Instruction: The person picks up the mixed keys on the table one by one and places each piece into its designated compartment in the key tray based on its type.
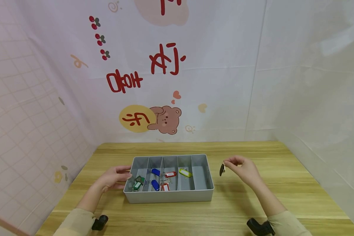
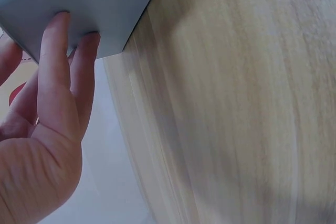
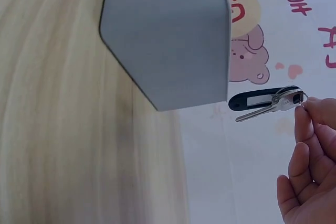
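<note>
A grey divided box stands on the table. At its left end my left hand holds the wall, thumb at the rim and fingertips against the outside. To the right of the box, above the table, my right hand pinches the ring of a silver key with a black key tag. Key and tag hang clear of the box. Green key tags lie in the leftmost compartment, blue key tags in the second, red key tags in the third, a yellow key tag in the fourth.
The rightmost compartment shows only its grey floor. Wood-grain table surrounds the box. Behind it hangs a white printed cloth with a bear and red characters. Black wrist mounts stick out beside both sleeves.
</note>
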The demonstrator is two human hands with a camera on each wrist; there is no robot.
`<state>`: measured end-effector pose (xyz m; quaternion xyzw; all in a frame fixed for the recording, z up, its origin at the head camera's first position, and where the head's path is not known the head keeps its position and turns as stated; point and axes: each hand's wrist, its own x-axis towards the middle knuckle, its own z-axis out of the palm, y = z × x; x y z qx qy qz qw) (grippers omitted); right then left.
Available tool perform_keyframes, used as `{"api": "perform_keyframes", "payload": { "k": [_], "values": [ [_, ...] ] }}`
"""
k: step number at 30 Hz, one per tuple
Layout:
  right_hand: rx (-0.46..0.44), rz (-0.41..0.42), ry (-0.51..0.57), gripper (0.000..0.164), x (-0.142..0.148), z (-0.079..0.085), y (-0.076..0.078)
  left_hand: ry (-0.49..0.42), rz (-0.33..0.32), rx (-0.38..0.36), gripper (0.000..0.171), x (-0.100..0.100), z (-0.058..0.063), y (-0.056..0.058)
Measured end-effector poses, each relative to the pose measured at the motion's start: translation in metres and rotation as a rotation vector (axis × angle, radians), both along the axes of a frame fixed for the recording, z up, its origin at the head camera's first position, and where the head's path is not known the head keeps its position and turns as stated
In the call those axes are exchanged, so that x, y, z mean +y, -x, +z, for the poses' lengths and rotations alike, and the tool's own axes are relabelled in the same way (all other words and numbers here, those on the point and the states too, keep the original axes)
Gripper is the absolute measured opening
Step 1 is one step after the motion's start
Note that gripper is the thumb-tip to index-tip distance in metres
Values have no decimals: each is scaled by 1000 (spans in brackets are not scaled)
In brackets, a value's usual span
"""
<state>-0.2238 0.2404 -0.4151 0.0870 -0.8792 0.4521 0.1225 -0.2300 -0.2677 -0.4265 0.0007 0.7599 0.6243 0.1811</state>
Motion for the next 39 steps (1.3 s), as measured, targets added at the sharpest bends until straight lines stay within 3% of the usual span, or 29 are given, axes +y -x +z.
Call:
{"api": "perform_keyframes", "payload": {
  "k": [19,39],
  "values": [
    [57,78,23,11,-33,19,8,-9,0,-2,69,-1,-1,1],
    [-42,242,-72,10,-56,24,22,-34,-11,-5,70,-1,-2,1]
  ]
}}
